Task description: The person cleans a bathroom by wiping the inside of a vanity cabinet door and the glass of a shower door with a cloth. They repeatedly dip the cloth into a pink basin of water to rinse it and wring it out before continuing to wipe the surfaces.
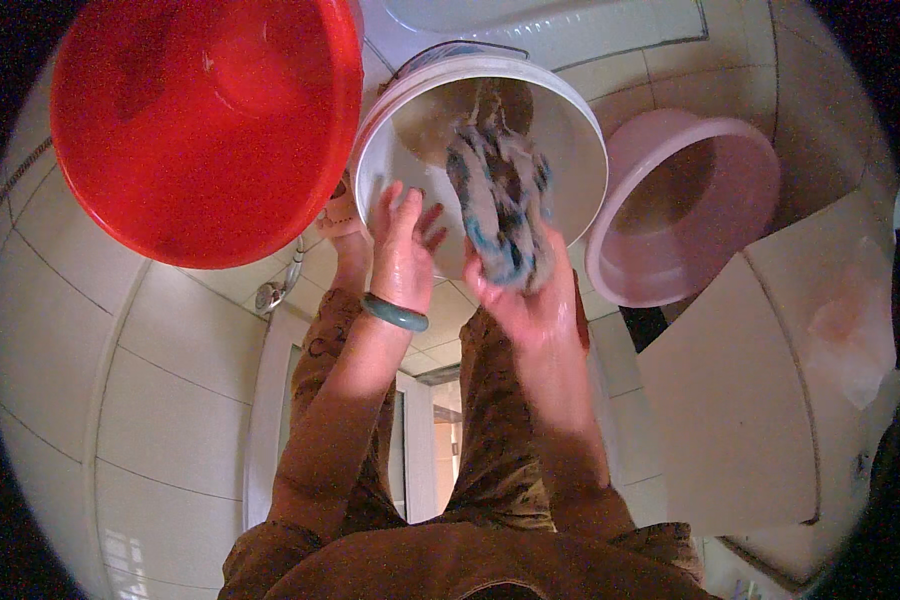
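My right hand (525, 300) grips a wet, patterned cloth (499, 195) in grey, dark and blue tones, blurred by motion. The cloth hangs over the mouth of a white plastic bucket (594, 127), its far end trailing down inside. Brownish water (427, 131) shows in the bucket, partly hidden by the cloth. To the left of the cloth, my left hand (405, 247) holds nothing, its fingers apart at the bucket's near rim. A green bangle (394, 312) circles that wrist. Both hands look wet.
A large red plastic basin (202, 150) stands left of the bucket, and a pink basin (630, 247) stands to its right. A shower head (270, 297) lies below the red basin. At the right is a white cabinet panel (727, 405). My foot (341, 214) is beside the bucket.
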`<state>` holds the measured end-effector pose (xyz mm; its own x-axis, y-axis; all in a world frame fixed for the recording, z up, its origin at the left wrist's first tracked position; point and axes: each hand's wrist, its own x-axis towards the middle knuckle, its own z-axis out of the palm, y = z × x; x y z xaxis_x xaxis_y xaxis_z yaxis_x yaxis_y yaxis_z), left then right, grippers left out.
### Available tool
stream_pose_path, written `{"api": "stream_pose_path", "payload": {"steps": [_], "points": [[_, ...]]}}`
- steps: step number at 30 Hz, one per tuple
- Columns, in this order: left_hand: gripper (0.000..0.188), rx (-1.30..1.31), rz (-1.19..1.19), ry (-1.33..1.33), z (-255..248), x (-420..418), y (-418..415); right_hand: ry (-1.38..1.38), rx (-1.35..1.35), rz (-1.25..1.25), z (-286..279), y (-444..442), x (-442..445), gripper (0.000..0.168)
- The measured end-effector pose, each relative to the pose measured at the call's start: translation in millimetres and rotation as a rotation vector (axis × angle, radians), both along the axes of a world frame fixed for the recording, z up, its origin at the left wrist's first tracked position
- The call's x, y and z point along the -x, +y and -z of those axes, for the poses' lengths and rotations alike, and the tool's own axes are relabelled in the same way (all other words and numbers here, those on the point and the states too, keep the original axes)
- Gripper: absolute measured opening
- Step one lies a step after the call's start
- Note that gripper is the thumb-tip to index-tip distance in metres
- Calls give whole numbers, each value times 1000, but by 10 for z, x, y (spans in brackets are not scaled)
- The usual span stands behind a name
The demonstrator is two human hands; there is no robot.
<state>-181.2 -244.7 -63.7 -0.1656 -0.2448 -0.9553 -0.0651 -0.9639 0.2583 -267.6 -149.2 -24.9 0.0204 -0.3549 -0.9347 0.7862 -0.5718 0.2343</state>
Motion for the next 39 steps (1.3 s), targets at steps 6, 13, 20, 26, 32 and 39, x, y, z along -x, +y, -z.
{"api": "stream_pose_path", "payload": {"steps": [6,13,20,26,32,39], "points": [[81,-636,-246,946,-110,99,-82,-423,469,518,-716,-48,-259,57],[57,-328,181,562,111,-165,-64,-40,214,-115,-601,153,-432,64],[33,-189,193,397,-27,31,-108,102,165,-736,-437,175,-93,57],[39,148,523,138,-81,173,-87,523,233,-1200,-61,143,4,59],[44,552,1034,-148,131,-62,-4,1029,41,-1420,496,182,-644,64],[64,345,770,204,9,59,-128,856,19,-1249,271,279,-428,57]]}}
